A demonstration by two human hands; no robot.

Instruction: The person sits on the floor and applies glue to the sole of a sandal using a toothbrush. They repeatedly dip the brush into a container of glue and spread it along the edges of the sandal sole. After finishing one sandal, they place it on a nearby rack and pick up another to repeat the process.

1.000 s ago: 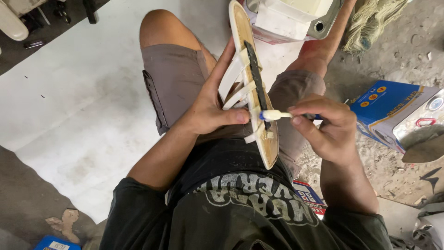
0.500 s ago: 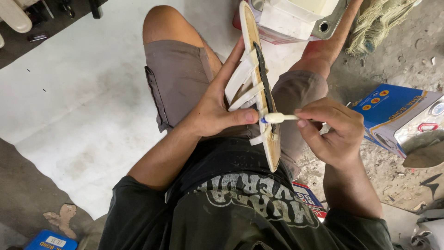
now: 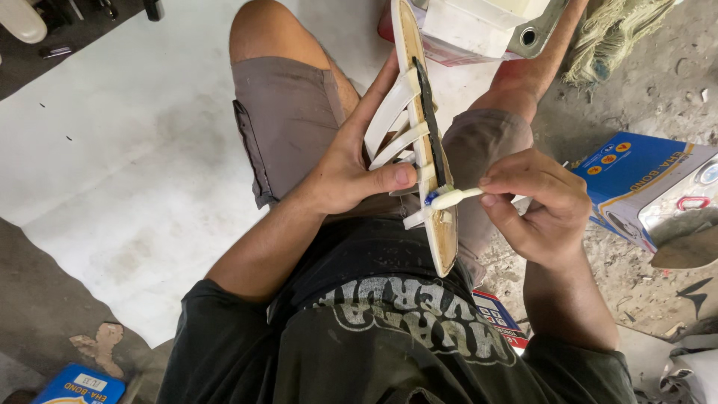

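Head view: my left hand (image 3: 351, 176) clamps the strappy sandal (image 3: 426, 142) above my lap; my right hand (image 3: 535, 206), pinching a white brush (image 3: 455, 198), has slid its blue tip onto the sole edge, probably spreading glue.

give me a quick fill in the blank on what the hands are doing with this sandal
1. The left hand holds a cream ____ on edge, thumb pressed on its side.
2. The right hand holds a small white ____ against the sole.
3. The straps face the person's ____ side.
4. A ____ box lies on the ground beyond the right hand.

Missing words: sandal; brush; left; blue
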